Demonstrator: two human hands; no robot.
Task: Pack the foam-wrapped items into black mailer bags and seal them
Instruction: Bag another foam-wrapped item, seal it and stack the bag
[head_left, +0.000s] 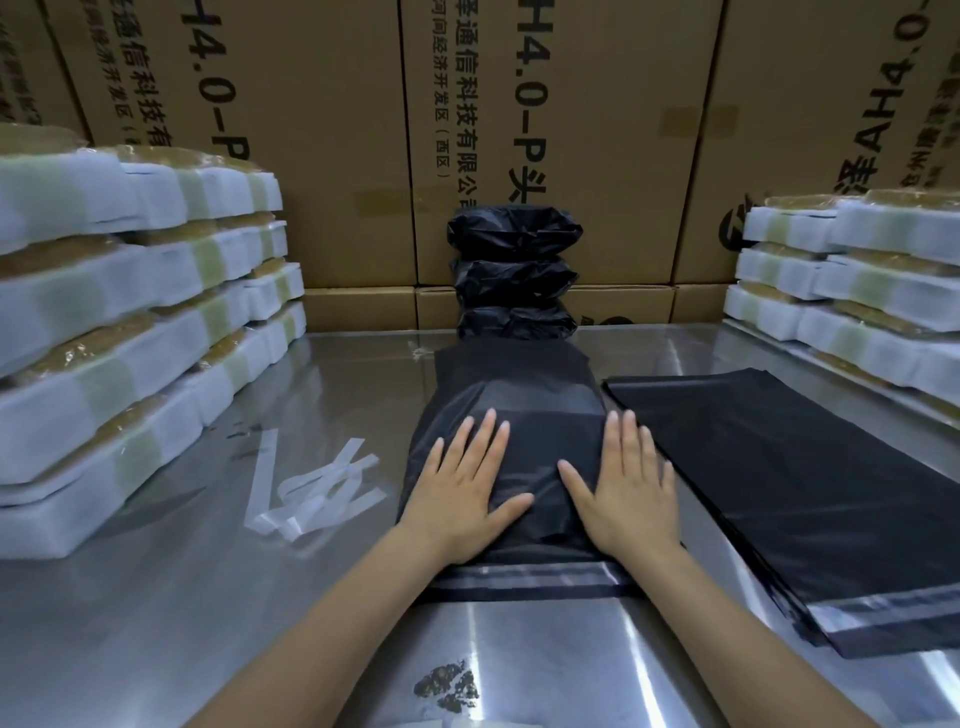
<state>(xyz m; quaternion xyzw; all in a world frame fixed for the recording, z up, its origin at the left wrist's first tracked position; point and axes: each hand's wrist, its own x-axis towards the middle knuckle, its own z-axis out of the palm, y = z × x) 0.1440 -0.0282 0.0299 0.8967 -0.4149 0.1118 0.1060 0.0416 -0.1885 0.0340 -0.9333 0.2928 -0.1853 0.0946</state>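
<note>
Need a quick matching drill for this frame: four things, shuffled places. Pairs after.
Things
1. stack of sealed black bags
2. pile of flat empty mailer bags
3. peeled adhesive strips
4. filled mailer bag

Places
A. under both flat hands, left hand and right hand
B. on the table, left of the hands
C. against the cardboard boxes at the back
D. on the table, right of the hands

Pairs: 1-C, 2-D, 3-B, 4-A

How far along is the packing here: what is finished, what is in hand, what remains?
Done: three filled black mailer bags stacked by the cardboard boxes. In hand: left hand and right hand press flat on a filled black bag, flap strip unsealed. Left: white foam-wrapped items stacked on both sides; flat empty black bags waiting.
</note>
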